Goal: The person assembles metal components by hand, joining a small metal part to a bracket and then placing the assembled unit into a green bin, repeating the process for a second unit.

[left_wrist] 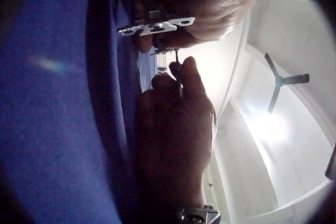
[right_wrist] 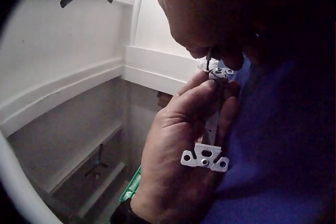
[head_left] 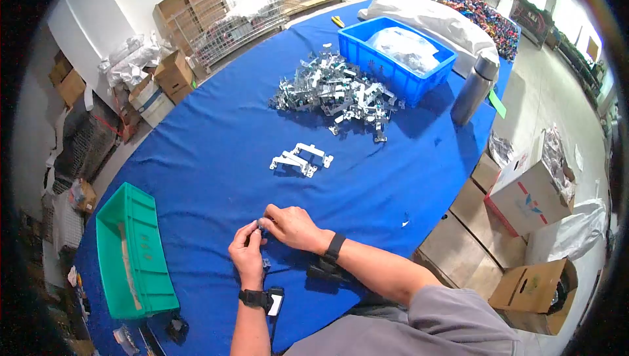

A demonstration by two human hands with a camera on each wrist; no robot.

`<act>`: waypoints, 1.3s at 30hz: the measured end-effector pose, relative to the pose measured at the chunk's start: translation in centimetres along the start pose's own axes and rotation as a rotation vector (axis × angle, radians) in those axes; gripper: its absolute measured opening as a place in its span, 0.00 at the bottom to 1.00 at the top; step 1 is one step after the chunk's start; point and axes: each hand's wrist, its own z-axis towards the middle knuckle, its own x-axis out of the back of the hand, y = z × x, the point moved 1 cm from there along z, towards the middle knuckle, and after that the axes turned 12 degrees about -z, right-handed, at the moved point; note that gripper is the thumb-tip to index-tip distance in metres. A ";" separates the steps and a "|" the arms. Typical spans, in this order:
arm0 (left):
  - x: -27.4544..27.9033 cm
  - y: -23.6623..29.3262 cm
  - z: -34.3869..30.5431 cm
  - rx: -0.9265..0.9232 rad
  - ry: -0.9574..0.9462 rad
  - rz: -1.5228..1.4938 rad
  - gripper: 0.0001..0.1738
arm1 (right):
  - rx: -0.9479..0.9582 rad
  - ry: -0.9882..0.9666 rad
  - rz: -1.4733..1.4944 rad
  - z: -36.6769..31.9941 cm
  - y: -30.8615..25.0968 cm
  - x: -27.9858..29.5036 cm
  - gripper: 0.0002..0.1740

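- Left hand (head_left: 247,254): its thumb and fingers curl round a metal bracket (right_wrist: 213,162), pinching it close to the far end; the near end sticks out beside the palm. That pinch seems well placed, since it backs up the end being worked on.
- Right hand (head_left: 295,228): its fingertips are pressed together on a thin piece (left_wrist: 177,57) at the bracket's far end. What the piece is, I cannot tell.
- To do this well, hold the bracket firm and level, line the thin piece up with the spot it meets, and use light fingertip pressure; tilting it could make it slip.
- The fingers crowd the contact point and partly hide it, so a slightly lower left thumb would probably help the view.
- A few loose brackets (head_left: 285,160) lie on the blue cloth (head_left: 209,172) beyond the hands, with a tangled heap of metal parts (head_left: 334,87) farther off.
- A green bin (head_left: 147,258) stands at the left, well apart from the hands. A blue bin (head_left: 403,87) holding clear plastic sits beside the heap, near an upright steel bottle (head_left: 475,87).
- Nothing from the heap or bins blocks the hands; the cloth's creases could catch small parts.
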 end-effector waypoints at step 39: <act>0.3 -0.6 0.1 0.003 0.013 0.030 0.13 | 0.012 0.099 0.052 0.1 0.4 -0.5 0.13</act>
